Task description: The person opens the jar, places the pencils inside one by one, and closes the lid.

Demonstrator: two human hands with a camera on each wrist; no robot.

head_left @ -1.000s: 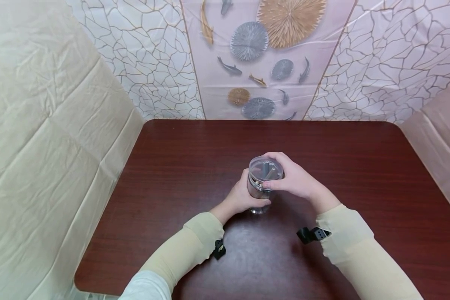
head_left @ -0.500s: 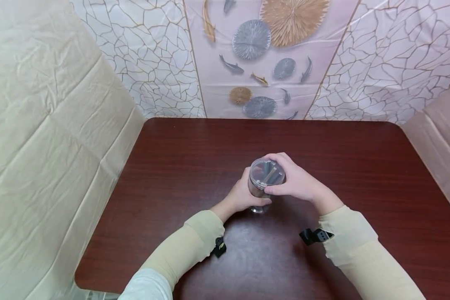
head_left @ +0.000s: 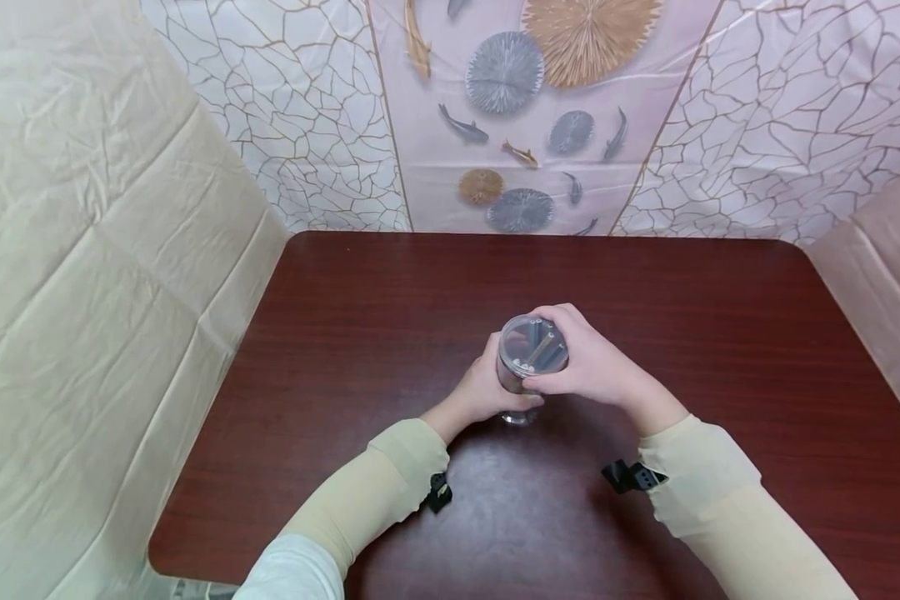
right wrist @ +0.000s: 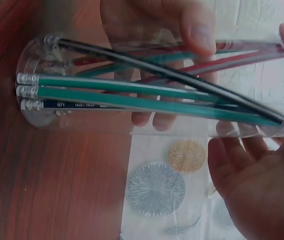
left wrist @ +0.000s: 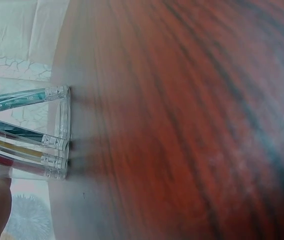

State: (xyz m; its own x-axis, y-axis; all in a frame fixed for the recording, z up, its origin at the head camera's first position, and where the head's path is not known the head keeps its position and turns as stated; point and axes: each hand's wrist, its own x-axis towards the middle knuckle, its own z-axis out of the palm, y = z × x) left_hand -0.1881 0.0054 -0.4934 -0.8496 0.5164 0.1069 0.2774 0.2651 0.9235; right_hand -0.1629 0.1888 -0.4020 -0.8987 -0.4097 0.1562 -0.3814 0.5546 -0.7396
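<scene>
Near the middle of the table stands a clear plastic jar [head_left: 506, 379] holding several pencils [right wrist: 132, 103] in green, black and red. My left hand [head_left: 483, 390] grips the jar's side, its thumb across the near face. From the right, my right hand [head_left: 588, 354] holds the round transparent lid [head_left: 532, 346] by its edge, fingers on the far side and thumb on the near side. The lid lies level on the jar's mouth. In the right wrist view, silver pencil ends point toward the jar's base, and the left fingers show through the wall.
Dark reddish-brown wood covers the table [head_left: 390, 308]. A patterned cloth backdrop [head_left: 525, 117] hangs behind its far edge, and a cream cloth wall [head_left: 120, 292] borders the left. Black wrist cameras [head_left: 438, 493] are strapped at both sleeves.
The lid, raised slightly off the mouth a second ago with a gap beneath it, has come down onto the jar. My right thumb has slid a little leftward along the rim; my left hand stays put.
</scene>
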